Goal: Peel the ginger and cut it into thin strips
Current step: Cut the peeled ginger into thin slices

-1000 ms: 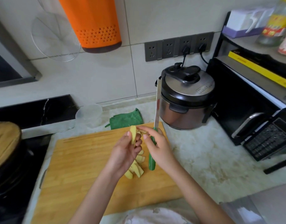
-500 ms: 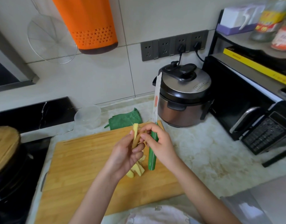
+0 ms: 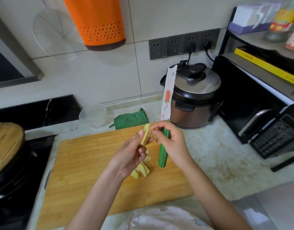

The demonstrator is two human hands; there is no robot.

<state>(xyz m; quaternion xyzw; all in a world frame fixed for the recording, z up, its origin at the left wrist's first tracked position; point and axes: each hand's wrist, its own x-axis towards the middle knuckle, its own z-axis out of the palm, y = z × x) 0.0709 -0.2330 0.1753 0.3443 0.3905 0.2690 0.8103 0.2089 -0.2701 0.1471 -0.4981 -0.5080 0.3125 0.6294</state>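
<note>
**Position of the work.** The left hand (image 3: 129, 155) holds a small stack of ginger slices (image 3: 145, 136) on end, raised above the cutting board (image 3: 86, 166). The thumb is on the near face and the fingers are curled against the far face, so the stack is pinched between them. More cut pieces (image 3: 142, 170) lie on the board directly beneath the left palm, partly hidden by it.

**Right hand.** The right hand (image 3: 174, 141) has its lower fingers wrapped round the green handle of the knife (image 3: 165, 113). The blade stands upright beyond the knuckles, pointing away from the person. The thumb and forefinger of this hand reach across to the top of the stack, just beside the left fingertips. They appear to be touching it, though how firmly cannot be told.

**Step in hand.** All visible flesh is pale yellow with no skin apparent, so peeling is judged complete. The slices are being squared into a stack, ready for cutting into strips.

**Next move.** The stack needs to be laid flat on the board under the left fingertips, which should be tucked back. The right thumb and forefinger then need to return to the handle and the blade must be turned down.

**Risk.** The slices may fan apart on release.
</note>
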